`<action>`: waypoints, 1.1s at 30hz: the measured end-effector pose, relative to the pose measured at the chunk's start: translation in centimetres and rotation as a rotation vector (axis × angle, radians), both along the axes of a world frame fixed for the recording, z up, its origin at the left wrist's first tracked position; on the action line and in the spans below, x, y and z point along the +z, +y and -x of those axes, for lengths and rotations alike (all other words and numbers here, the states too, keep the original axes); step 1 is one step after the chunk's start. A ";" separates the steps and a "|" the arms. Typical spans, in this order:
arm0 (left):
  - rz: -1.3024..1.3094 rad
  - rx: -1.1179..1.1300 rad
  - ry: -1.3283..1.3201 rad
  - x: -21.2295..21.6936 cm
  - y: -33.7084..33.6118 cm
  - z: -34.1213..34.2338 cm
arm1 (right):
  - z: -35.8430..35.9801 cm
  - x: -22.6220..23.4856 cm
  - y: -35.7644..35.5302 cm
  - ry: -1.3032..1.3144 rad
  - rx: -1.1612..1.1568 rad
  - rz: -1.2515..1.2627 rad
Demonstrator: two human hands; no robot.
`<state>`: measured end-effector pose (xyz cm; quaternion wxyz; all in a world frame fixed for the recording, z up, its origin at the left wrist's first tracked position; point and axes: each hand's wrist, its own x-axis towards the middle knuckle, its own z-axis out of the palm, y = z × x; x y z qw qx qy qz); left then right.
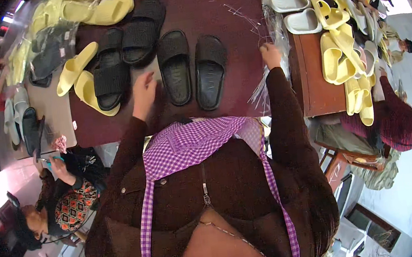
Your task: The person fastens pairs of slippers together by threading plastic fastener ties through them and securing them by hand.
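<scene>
A pair of black slide sandals lies side by side in front of me: the left sandal (177, 84) and the right sandal (211, 80), toe ends pointing away. My left hand (143, 94) is beside the left one, its fingers loosely curled, apart and holding nothing. Over at the table's right edge, my right hand (270, 55) has its fingers pinched together among clear plastic film (275, 26) and thin white strands (261, 92). What lies between those fingertips is too small to make out.
More black slides (141, 32) and yellow slides (77, 69) crowd the left of the dark red table (203, 3). A brown table (314, 84) at right bears yellow and white slides. A person at lower left (75, 202) handles a dark slide; others sit at right.
</scene>
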<state>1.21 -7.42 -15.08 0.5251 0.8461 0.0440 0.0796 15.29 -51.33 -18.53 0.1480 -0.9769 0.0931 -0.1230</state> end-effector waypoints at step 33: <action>1.137 -0.202 0.534 5.1 -5.2 0.9 | 17.2 11.3 19.0 -0.103 0.782 -0.210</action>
